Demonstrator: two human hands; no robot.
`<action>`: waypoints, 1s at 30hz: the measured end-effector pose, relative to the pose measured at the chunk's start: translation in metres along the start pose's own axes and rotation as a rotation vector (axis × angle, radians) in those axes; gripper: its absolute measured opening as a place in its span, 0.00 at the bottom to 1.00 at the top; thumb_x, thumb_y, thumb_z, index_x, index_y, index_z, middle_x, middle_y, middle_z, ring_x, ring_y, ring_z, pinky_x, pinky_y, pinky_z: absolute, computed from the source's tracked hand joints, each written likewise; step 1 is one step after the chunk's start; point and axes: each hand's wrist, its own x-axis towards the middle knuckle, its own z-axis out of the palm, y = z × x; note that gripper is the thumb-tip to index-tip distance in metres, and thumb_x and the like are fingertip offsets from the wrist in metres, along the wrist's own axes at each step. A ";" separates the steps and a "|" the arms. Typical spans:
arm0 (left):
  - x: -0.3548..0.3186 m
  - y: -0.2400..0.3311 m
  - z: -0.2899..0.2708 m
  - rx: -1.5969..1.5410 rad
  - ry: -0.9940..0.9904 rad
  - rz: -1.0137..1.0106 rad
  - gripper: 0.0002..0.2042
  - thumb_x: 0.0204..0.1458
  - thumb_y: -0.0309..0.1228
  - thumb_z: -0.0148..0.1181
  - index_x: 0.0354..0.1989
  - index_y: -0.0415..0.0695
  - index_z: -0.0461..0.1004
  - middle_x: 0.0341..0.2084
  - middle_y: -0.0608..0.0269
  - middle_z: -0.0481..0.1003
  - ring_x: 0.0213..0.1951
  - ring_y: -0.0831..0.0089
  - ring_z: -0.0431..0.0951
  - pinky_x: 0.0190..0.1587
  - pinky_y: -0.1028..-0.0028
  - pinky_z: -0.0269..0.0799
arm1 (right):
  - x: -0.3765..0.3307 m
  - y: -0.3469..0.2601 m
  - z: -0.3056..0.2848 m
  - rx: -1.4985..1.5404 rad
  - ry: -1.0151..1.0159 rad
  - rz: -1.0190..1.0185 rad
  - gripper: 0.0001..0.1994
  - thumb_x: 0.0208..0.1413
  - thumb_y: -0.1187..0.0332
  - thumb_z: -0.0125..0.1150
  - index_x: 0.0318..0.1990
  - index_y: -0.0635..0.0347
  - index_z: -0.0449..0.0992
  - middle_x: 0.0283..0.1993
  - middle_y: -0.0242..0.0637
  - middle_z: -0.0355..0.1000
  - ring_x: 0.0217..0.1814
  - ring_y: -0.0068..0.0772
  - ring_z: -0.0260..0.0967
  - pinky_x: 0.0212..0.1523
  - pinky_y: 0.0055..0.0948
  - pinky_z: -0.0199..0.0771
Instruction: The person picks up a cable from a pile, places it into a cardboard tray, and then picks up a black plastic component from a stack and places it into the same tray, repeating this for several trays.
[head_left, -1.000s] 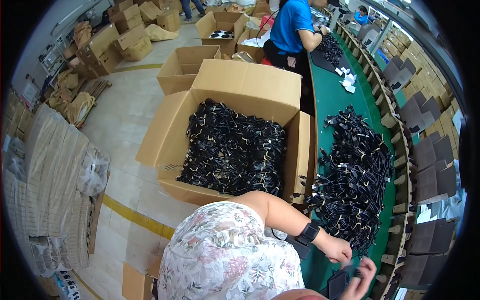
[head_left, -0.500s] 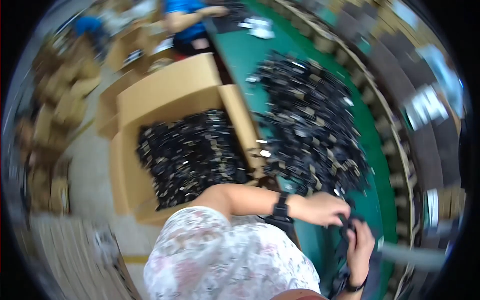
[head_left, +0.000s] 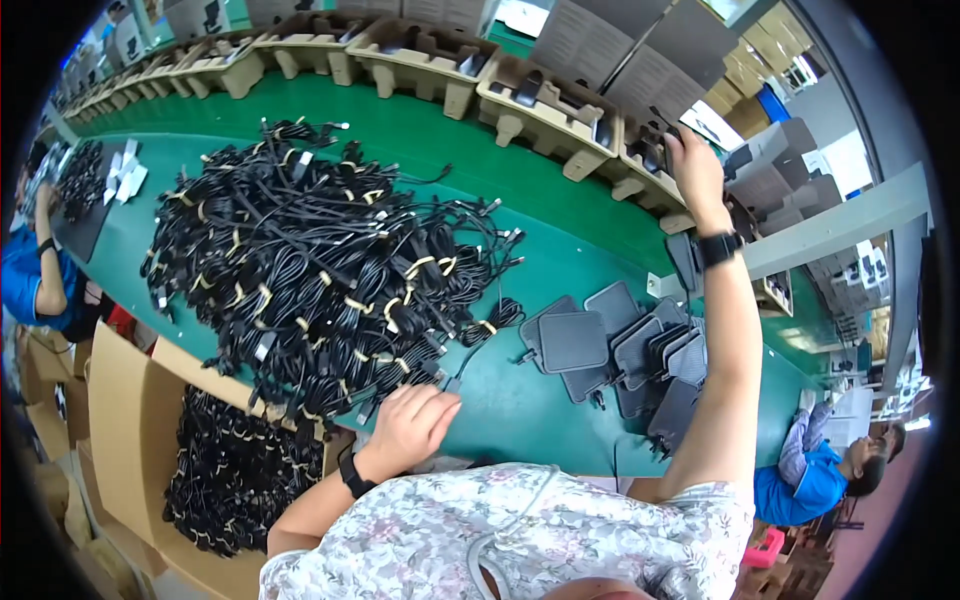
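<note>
We see the right hand (head_left: 694,172) at a part-filled tray (head_left: 640,176) (whether either grip is closed, we cannot tell); beyond the left hand (head_left: 410,428), cables (head_left: 330,270) remain heaped.

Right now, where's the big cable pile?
Head view, left of centre: the cable pile lies on the table, beyond the left hand, left of flat dark pieces.

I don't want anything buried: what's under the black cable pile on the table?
Green table surface shows around the black cable pile. Whatever lies directly beneath it is covered and cannot be seen.
</note>
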 end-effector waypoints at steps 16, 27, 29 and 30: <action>-0.008 -0.018 0.003 -0.018 -0.014 -0.030 0.11 0.42 0.27 0.66 0.35 0.43 0.76 0.25 0.66 0.70 0.24 0.72 0.72 0.25 0.75 0.62 | 0.065 0.023 0.124 -0.404 -0.359 0.024 0.14 0.54 0.62 0.52 0.32 0.63 0.80 0.36 0.51 0.76 0.43 0.49 0.74 0.44 0.41 0.73; -0.008 -0.017 -0.001 -0.014 -0.042 -0.040 0.11 0.42 0.26 0.66 0.35 0.42 0.76 0.25 0.65 0.70 0.23 0.72 0.72 0.25 0.75 0.62 | 0.054 0.064 0.131 0.134 -0.474 0.353 0.18 0.55 0.58 0.53 0.40 0.64 0.78 0.40 0.56 0.74 0.44 0.55 0.72 0.45 0.43 0.71; -0.008 -0.017 0.000 -0.015 -0.038 -0.036 0.11 0.42 0.25 0.66 0.35 0.41 0.75 0.25 0.64 0.70 0.23 0.72 0.72 0.25 0.75 0.62 | 0.047 0.053 0.135 -0.058 -0.355 0.334 0.18 0.54 0.55 0.52 0.40 0.61 0.79 0.41 0.54 0.74 0.47 0.54 0.72 0.46 0.42 0.71; -0.007 -0.017 0.000 -0.019 -0.042 -0.032 0.11 0.42 0.25 0.66 0.35 0.41 0.75 0.25 0.64 0.70 0.23 0.71 0.72 0.25 0.75 0.62 | 0.042 0.051 0.134 -0.156 -0.299 0.328 0.19 0.54 0.54 0.52 0.40 0.59 0.80 0.42 0.54 0.74 0.48 0.54 0.71 0.47 0.41 0.72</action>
